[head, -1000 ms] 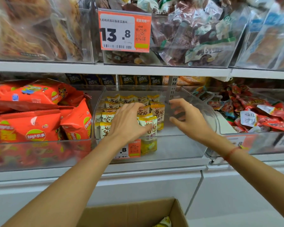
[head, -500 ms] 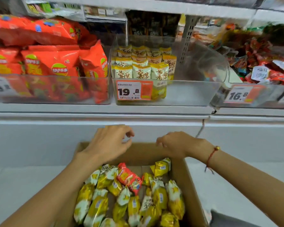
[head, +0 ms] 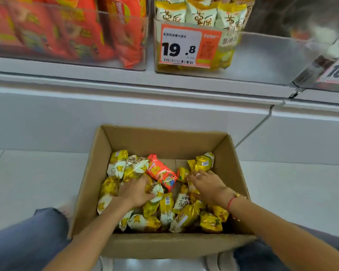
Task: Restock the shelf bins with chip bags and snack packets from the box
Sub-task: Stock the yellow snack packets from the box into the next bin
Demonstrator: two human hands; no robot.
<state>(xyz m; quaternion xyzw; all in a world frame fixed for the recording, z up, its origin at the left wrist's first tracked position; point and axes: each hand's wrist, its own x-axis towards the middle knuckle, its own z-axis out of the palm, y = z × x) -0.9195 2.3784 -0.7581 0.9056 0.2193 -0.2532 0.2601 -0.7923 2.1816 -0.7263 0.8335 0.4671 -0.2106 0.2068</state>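
Note:
An open cardboard box [head: 164, 138] stands on the floor below the shelf, holding several yellow-and-white snack packets [head: 166, 204] and one red-orange packet [head: 160, 173]. Both my hands are down inside it. My left hand [head: 135, 190] lies on the left heap with its fingers curled round a yellow packet. My right hand [head: 207, 184], with a red string at the wrist, rests on the right heap with fingers stretched out, touching yellow packets. Above, a clear shelf bin [head: 262, 55] holds the same yellow packets [head: 200, 14] in its left half.
A price tag reading 19.8 [head: 184, 47] hangs on that bin's front. The bin to its left [head: 123, 61] is full of orange chip bags [head: 76, 32]. Another bin with a tag [head: 337, 71] sits at the right edge. My jeans-clad knees [head: 27, 237] flank the box on white floor tiles.
The view dropped from the shelf to the box. Both hands left the yellow-packet bin, passed over the box's far edge, and now lie on the packets inside.

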